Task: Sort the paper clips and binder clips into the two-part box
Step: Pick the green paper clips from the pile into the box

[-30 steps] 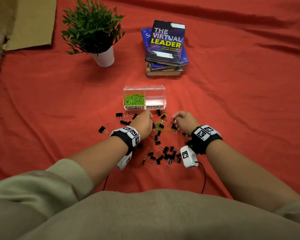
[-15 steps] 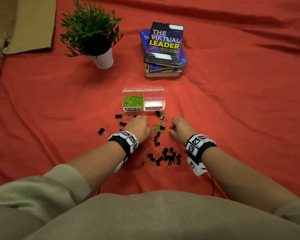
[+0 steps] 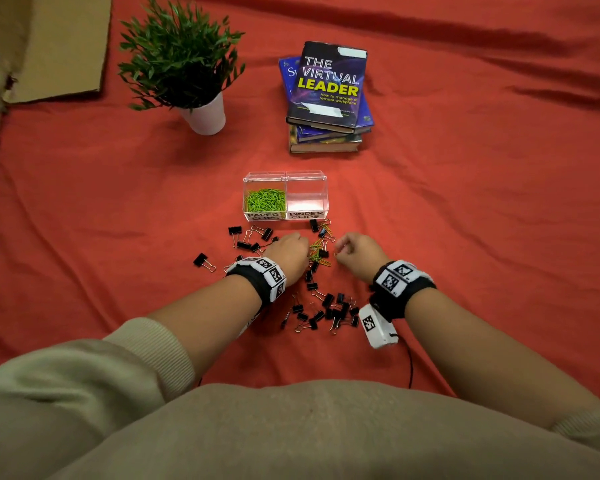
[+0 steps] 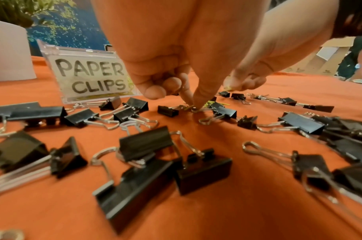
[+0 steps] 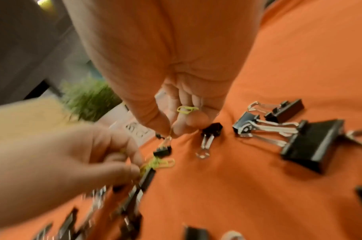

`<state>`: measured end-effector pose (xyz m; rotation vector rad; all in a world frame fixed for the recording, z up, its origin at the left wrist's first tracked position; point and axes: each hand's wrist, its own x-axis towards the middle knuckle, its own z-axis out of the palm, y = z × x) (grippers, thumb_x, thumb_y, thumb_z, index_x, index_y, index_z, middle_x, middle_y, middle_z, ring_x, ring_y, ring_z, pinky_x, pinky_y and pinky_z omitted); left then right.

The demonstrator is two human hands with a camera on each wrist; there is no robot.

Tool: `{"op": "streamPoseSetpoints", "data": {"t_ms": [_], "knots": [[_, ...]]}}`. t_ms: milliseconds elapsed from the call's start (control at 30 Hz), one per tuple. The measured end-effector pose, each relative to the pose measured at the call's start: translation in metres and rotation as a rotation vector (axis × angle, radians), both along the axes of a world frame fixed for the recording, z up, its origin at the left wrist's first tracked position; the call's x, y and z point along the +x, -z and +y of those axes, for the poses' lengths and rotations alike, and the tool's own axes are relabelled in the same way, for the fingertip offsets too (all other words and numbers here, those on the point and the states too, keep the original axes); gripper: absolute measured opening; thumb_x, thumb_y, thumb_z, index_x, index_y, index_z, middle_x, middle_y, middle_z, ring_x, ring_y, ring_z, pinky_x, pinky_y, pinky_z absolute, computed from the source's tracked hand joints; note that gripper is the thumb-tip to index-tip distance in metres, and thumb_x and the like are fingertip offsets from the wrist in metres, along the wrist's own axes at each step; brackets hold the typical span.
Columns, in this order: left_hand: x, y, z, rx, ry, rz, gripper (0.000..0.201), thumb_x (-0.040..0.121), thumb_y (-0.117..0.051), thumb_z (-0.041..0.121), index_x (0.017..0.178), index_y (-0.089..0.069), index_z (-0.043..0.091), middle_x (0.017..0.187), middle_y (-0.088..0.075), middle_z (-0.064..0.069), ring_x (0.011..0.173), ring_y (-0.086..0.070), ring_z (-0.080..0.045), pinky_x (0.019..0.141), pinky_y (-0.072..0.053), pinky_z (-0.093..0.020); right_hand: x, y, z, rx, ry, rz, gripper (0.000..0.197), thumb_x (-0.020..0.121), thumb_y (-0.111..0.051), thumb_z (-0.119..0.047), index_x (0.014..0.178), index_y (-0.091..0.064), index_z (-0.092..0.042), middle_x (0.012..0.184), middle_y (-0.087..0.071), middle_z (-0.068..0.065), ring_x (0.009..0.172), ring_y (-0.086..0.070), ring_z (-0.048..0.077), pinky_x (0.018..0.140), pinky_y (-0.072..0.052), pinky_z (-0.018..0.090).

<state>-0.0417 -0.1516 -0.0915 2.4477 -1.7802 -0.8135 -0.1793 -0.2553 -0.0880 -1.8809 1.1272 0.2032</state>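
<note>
A red cloth (image 3: 465,209) covers the worktop; at its far left we see a cardboard sheet (image 3: 66,46), and toward the far side a potted plant (image 3: 184,64) in a white pot and, to its right, a stack of books (image 3: 326,98). Near the centre stands the two-part box (image 3: 286,174), clear-walled, its left compartment labelled "PAPER CLIPS" and heaped with green paper clips (image 3: 264,200), its right compartment labelled "BINDER CLIPS". We find black binder clips (image 3: 326,311) scattered on the cloth on the near side of the box, in one cluster to the left, one between the wrists, and a few just beside the box front. The left hand (image 3: 286,252) is lowered to the cloth, its fingers (image 4: 193,95) curled, with thumb and forefinger tips meeting on a small wire piece among the clips; we cannot tell whether this is a paper clip or a binder-clip handle. The right hand (image 3: 355,251) is just right of it, apart from it, fingers (image 5: 184,125) clenched around one green paper clip (image 5: 187,109) inside the palm while the tips pinch a thin wire above a small binder clip (image 5: 162,151). A few loose paper clips (image 3: 317,252) lie between the two hands.
</note>
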Motion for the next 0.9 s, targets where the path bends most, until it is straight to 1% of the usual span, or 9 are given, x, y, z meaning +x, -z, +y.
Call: {"op": "streamPoseSetpoints", "data": {"t_ms": [133, 233, 333, 433, 500, 600, 667, 767, 900], "knots": [[0.004, 0.002, 0.004, -0.007, -0.047, 0.052, 0.023, 0.091, -0.046, 0.015, 0.109, -0.053, 0.003, 0.111, -0.054, -0.015, 0.103, -0.053, -0.032, 0.089, -0.046, -0.042, 0.006, -0.004, -0.007, 0.277, 0.259, -0.140, 0.028, 0.093, -0.040, -0.006, 0.078, -0.062, -0.014, 0.065, -0.058, 0.007, 0.051, -0.048, 0.017, 0.051, -0.043, 0.027], [0.008, -0.002, 0.008, -0.052, -0.164, 0.173, 0.014, 0.092, -0.044, 0.016, 0.100, -0.049, 0.006, 0.100, -0.056, -0.013, 0.090, -0.055, -0.030, 0.077, -0.045, -0.038, 0.016, -0.005, -0.007, 0.330, 0.307, -0.183, 0.021, 0.091, -0.046, -0.008, 0.073, -0.057, -0.012, 0.064, -0.056, 0.007, 0.052, -0.049, 0.017, 0.053, -0.042, 0.028], [0.010, -0.011, 0.008, -0.104, -0.269, 0.269, 0.011, 0.094, -0.041, 0.013, 0.100, -0.047, 0.007, 0.084, -0.057, -0.009, 0.069, -0.053, -0.023, 0.058, -0.037, -0.030, 0.026, 0.000, -0.002, 0.115, 0.183, -0.111, 0.012, 0.086, -0.060, -0.017, 0.075, -0.055, -0.015, 0.064, -0.058, 0.000, 0.053, -0.050, 0.012, 0.055, -0.043, 0.027], [0.012, -0.016, 0.007, -0.121, -0.381, 0.366, 0.013, 0.094, -0.038, 0.010, 0.104, -0.047, 0.010, 0.072, -0.050, 0.002, 0.056, -0.043, -0.012, 0.048, -0.029, -0.026, 0.033, 0.005, 0.004, -0.103, 0.037, 0.031, 0.014, 0.082, -0.065, -0.016, 0.076, -0.052, -0.020, 0.069, -0.059, -0.003, 0.063, -0.054, 0.014, 0.060, -0.046, 0.027], [0.013, -0.015, 0.006, -0.121, -0.451, 0.432, 0.018, 0.095, -0.036, 0.010, 0.106, -0.049, 0.014, 0.066, -0.048, 0.004, 0.051, -0.041, -0.011, 0.046, -0.029, -0.025, 0.030, 0.009, 0.004, -0.115, -0.007, 0.087, 0.019, 0.082, -0.059, -0.009, 0.074, -0.049, -0.022, 0.080, -0.063, 0.001, 0.073, -0.058, 0.020, 0.067, -0.048, 0.028], [0.012, -0.011, 0.003, -0.102, -0.507, 0.477, 0.023, 0.096, -0.034, 0.010, 0.106, -0.053, 0.018, 0.064, -0.048, 0.005, 0.047, -0.039, -0.011, 0.044, -0.030, -0.023, 0.020, 0.006, 0.000, -0.114, -0.029, 0.136, 0.015, 0.080, -0.053, -0.004, 0.080, -0.051, -0.019, 0.086, -0.062, 0.004, 0.078, -0.059, 0.022, 0.067, -0.045, 0.027], [0.010, -0.010, 0.000, -0.091, -0.500, 0.454, 0.024, 0.097, -0.033, 0.011, 0.103, -0.057, 0.014, 0.070, -0.052, 0.003, 0.050, -0.042, -0.012, 0.046, -0.031, -0.024, 0.018, 0.002, -0.005, -0.142, -0.025, 0.115, 0.011, 0.082, -0.054, -0.006, 0.084, -0.055, -0.017, 0.085, -0.063, 0.003, 0.077, -0.060, 0.022, 0.066, -0.046, 0.026], [0.004, -0.009, -0.006, -0.078, -0.433, 0.377, 0.022, 0.097, -0.036, 0.017, 0.100, -0.054, 0.005, 0.081, -0.055, -0.004, 0.068, -0.051, -0.020, 0.056, -0.039, -0.028, 0.027, -0.005, -0.015, -0.224, -0.026, 0.092, 0.009, 0.087, -0.053, -0.011, 0.090, -0.061, -0.011, 0.085, -0.062, 0.005, 0.075, -0.057, 0.020, 0.066, -0.042, 0.025], [-0.002, -0.003, -0.013, -0.042, -0.361, 0.299, 0.019, 0.090, -0.052, 0.018, 0.104, -0.050, 0.006, 0.099, -0.055, -0.009, 0.088, -0.055, -0.025, 0.074, -0.043, -0.033, 0.043, -0.005, -0.023, -0.291, -0.067, 0.144, 0.017, 0.089, -0.052, -0.013, 0.094, -0.065, -0.004, 0.095, -0.067, 0.015, 0.088, -0.063, 0.032, 0.073, -0.048, 0.032]]}}
